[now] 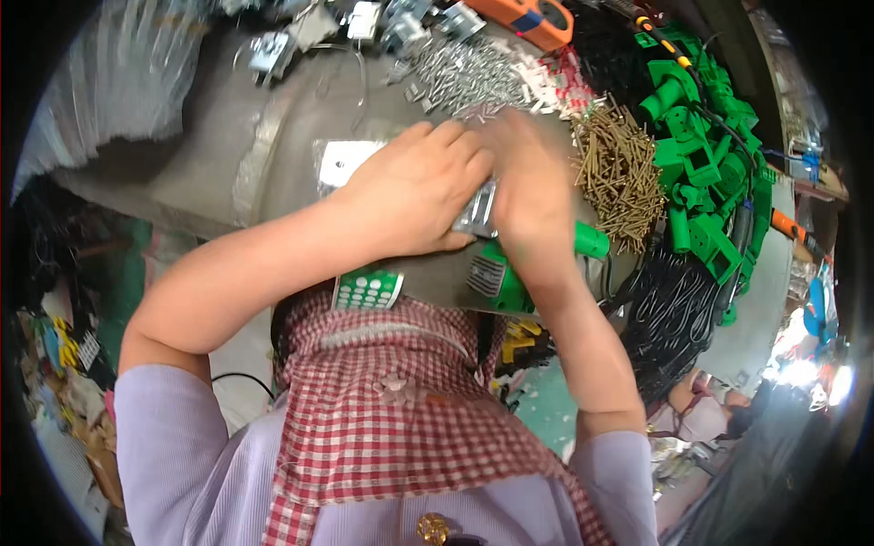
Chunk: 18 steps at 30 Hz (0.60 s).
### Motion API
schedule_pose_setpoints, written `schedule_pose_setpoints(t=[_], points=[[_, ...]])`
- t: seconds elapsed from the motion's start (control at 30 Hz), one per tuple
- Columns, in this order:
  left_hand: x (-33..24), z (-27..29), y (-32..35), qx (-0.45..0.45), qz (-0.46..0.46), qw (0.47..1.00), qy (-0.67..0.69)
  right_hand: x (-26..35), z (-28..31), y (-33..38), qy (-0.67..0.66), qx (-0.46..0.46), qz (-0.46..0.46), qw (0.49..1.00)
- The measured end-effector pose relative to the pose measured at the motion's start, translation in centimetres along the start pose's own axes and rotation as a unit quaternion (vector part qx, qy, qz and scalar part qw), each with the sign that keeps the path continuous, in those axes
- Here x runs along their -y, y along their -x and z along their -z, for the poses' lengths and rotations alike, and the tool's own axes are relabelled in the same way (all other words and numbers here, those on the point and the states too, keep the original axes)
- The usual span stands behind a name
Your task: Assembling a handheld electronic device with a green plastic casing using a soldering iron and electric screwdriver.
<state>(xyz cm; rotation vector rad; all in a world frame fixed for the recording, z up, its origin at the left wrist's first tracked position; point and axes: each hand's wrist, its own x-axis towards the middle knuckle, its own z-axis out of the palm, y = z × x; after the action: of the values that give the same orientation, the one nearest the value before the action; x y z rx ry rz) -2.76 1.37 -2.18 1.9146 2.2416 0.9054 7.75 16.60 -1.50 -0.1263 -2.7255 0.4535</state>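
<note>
The left hand (423,187) curls, fingers bent, at a shiny silver rectangular metal piece (476,211) lying between both hands, though I cannot tell whether it grips. The blurred right hand (533,173), its hold unclear, is beside a heap of thin brass-coloured metal screws (621,177) on the grey tabletop (200,173)

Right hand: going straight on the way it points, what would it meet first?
The right hand would probably meet the heap of small silver metal parts first; blur and depth leave the gap unclear.
</note>
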Motion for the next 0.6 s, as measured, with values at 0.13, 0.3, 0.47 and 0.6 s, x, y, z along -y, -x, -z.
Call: schedule_pose_setpoints(t=[0.13,0.3,0.47,0.6], points=[[1.1,-0.3,1.4,-0.045,-0.012,0.999,-0.015,3.5,0.8,-2.0,0.145,-0.022,0.122,0.982],[1.4,-1.1,1.7,-0.049,-0.019,0.999,-0.006,3.7,5.0,-4.6,0.09,-0.022,0.06,0.994],[1.3,-1.3,1.8,-0.08,-0.041,0.996,-0.013,3.1,3.4,-1.5,0.151,0.052,0.097,0.982],[1.7,-0.6,1.3,-0.032,-0.03,0.999,0.008,3.2,0.6,-1.7,0.091,0.018,0.05,0.994]])
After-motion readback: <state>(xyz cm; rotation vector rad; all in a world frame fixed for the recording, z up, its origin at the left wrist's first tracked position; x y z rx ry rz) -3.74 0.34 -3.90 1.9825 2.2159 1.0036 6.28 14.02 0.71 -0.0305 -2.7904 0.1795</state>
